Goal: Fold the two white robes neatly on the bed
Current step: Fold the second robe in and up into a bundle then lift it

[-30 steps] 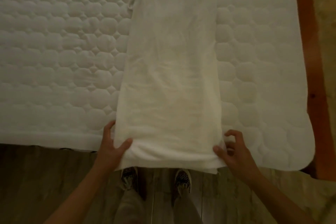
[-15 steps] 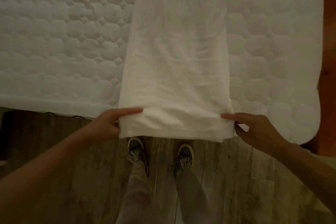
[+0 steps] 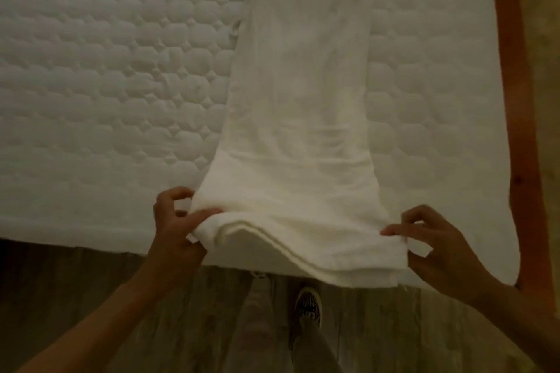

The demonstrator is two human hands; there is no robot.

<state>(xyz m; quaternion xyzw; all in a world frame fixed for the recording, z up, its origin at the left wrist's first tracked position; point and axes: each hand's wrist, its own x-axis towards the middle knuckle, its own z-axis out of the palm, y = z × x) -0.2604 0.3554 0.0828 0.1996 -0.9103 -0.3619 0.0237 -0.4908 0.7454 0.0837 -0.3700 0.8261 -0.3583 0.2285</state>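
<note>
**At the bed's near edge, two hands are holding a folded robe by its corners**

Across most of the view the bed [image 3: 106, 100] is stretching out under a white quilted cover. Below the bed's near edge, a floor [image 3: 75, 281] of grey-brown planks is filling the bottom of the view. Along the bed's right side a wooden frame [image 3: 515, 100] is running as a reddish-brown strip.

On the bed, right of its middle, the robe [image 3: 303, 130] is lying as a long white band folded lengthwise. It is reaching from the bed's far part to its near edge, where its end is projecting out over the floor. That near end is showing several stacked layers. It is being held up off the cover and is sagging slightly between the two hands.

Both bare forearms are reaching in from the bottom corners towards the bed. The left hand [image 3: 175, 230] is gripping the robe's near left corner, with the thumb lying on top of the cloth and the fingers curled beside and under it. The right hand [image 3: 433, 242] is pinching the near right corner. Its forefinger is stretching along the top of the cloth, the thumb is pressing from beneath, and the other fingers are curling above it.

Between the arms, legs in light trousers [image 3: 260, 327] are standing on the floor just before the bed. One patterned shoe [image 3: 308, 303] is showing beneath the robe's overhanging end, and the cloth is hiding most of the other foot.
</note>
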